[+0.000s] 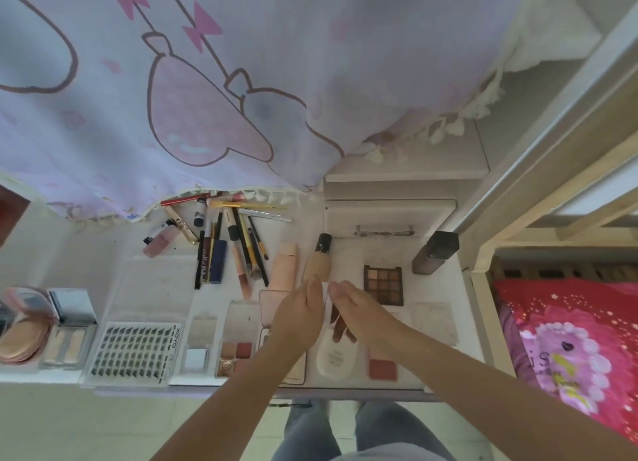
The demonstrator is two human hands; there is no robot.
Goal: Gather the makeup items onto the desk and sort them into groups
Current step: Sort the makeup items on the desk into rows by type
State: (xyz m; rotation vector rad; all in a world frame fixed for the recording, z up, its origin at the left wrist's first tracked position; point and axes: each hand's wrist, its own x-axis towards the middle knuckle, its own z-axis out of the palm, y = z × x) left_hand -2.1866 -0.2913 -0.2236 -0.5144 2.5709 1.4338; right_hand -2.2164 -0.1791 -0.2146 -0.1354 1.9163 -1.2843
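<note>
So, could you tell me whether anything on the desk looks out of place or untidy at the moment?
Mostly tidy: palettes and the lash tray sit in a row along the near edge. The pencils and brushes at the back lie crossed in a loose heap, not yet lined up. Both the left hand and right hand hover mid-desk. Nothing looks spilled or broken.

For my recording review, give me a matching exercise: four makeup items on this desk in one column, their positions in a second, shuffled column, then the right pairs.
Items:
1. false lash tray
2. brown eyeshadow palette
3. round powder compact
4. pile of brushes and pencils

Positions:
A. far left edge of the desk, lid open
B. back of the desk, just under the curtain hem
C. just right of the hands
D. front edge, left of centre

Pairs: 1-D, 2-C, 3-A, 4-B
</note>
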